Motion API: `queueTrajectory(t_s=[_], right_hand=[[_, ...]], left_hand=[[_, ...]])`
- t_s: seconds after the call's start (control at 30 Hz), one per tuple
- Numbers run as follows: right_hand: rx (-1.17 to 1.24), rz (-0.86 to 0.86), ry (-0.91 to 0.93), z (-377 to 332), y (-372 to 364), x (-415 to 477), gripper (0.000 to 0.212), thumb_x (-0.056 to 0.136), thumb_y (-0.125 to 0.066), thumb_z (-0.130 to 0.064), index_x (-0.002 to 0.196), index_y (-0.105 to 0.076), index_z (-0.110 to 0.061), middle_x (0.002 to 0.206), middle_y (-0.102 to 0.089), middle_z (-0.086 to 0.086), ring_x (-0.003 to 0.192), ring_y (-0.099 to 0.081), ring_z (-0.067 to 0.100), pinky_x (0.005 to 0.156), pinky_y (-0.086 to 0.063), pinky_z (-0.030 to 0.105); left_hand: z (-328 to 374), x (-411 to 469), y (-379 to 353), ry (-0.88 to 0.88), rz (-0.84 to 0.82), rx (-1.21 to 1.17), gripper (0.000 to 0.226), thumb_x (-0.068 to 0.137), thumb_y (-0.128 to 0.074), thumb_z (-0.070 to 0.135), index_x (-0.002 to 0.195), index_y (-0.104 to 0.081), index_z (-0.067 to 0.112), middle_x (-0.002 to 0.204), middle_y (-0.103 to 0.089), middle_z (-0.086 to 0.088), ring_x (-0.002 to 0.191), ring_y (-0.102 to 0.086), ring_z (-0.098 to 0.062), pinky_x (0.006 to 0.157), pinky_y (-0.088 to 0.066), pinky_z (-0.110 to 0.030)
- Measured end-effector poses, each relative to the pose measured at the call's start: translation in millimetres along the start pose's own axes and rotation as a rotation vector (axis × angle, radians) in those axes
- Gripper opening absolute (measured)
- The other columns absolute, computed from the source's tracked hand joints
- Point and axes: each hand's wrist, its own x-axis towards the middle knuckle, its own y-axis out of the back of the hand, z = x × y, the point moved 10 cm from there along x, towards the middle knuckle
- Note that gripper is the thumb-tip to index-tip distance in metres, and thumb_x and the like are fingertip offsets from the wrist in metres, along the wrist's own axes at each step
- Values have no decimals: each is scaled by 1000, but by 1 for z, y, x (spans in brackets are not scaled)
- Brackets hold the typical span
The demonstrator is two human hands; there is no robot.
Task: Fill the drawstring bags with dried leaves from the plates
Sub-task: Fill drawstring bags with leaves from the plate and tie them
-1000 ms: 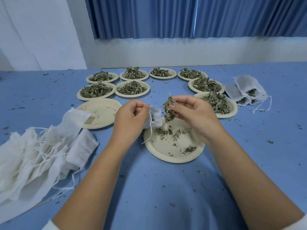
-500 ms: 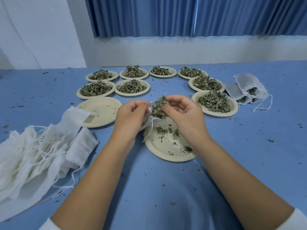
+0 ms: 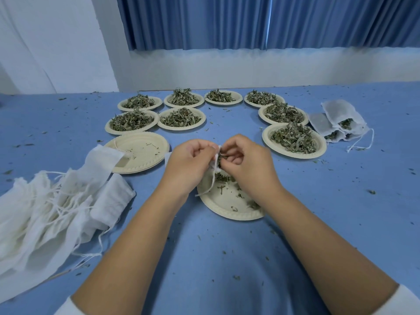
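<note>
Soft, even light is filling the room and making the flat blue table (image 3: 341, 201) look bright. Thin shadows are lying under the round cream paper plates (image 3: 295, 155). The wide lens is making the pleated blue curtain (image 3: 204, 21) lean at the sides.

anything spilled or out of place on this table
Yes. Leaf crumbs are scattered all over the blue table, even near the front edge. An empty bag from the left pile lies partly over the empty plate. Nothing looks damaged.
</note>
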Motion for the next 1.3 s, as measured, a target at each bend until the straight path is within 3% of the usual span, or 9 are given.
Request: queueTrajectory(t_s=[0.13,0.3,0.4,0.53,0.73,0.9,1.03,1.13,1.3], right_hand=[[-91,-55,-16,4,-2,1,11,77,-71,-4,77,-73,-15,65,-67,-6,58,-58,4,60,-48,21],[88,-201,-105,8,-15,-2,32,83,-59,-6,90,-75,-32,79,-75,-7,79,-70,16,75,-56,31],[193,-168,-116,7,-14,-3,29,80,-67,-1,84,-68,-30,91,-72,-2,80,-71,11,79,-58,32],[232,-124,-54,0,-15,-5,27,82,-68,4,81,-64,-23,81,-68,-10,73,-67,2,70,-50,13],[178,-115,-69,2,-13,-7,24,84,-55,-3,83,-51,-27,86,-73,-10,57,-55,-6,60,-39,8],[188,-263,-69,0,-26,-11,26,83,-45,4,85,-46,-21,71,-68,-7,45,-41,4,49,-34,12],[194,-346,-108,5,-33,-12,27,84,-44,2,85,-48,-25,84,-71,-1,40,-43,5,44,-37,16],[278,-189,-127,7,-18,-7,29,82,-45,0,81,-57,-26,86,-72,-12,40,-47,14,42,-41,24],[175,64,-198,22,13,1,19,84,-60,-9,78,-64,-26,84,-70,-4,60,-58,28,58,-49,33]], left_hand=[[-2,-3,-10,-7,-57,86,14,94,-61,16,82,-68,16,52,-59,17,44,-49,5,48,-38,-7],[-11,4,7,40,71,61,15,93,-61,20,79,-67,19,49,-53,15,39,-43,1,53,-36,-23],[-13,5,11,46,92,48,16,93,-60,20,79,-68,21,48,-53,16,39,-42,0,55,-35,-25],[-12,4,8,39,85,56,16,93,-58,17,80,-67,21,50,-56,16,40,-45,3,54,-37,-22],[-9,4,8,43,46,7,16,94,-58,16,81,-67,17,51,-50,6,44,-37,-8,54,-33,-27],[-5,3,0,22,-54,49,17,93,-57,13,80,-67,18,52,-56,13,45,-44,-3,55,-36,-23],[-7,4,7,21,-1,60,16,92,-58,13,80,-68,17,52,-56,13,45,-44,-3,55,-39,-22],[-7,7,18,15,94,33,14,92,-57,13,83,-67,14,53,-59,11,44,-48,-3,60,-47,-25],[-5,8,26,-11,145,50,16,96,-56,18,83,-66,18,47,-54,14,39,-41,0,47,-36,-16]])
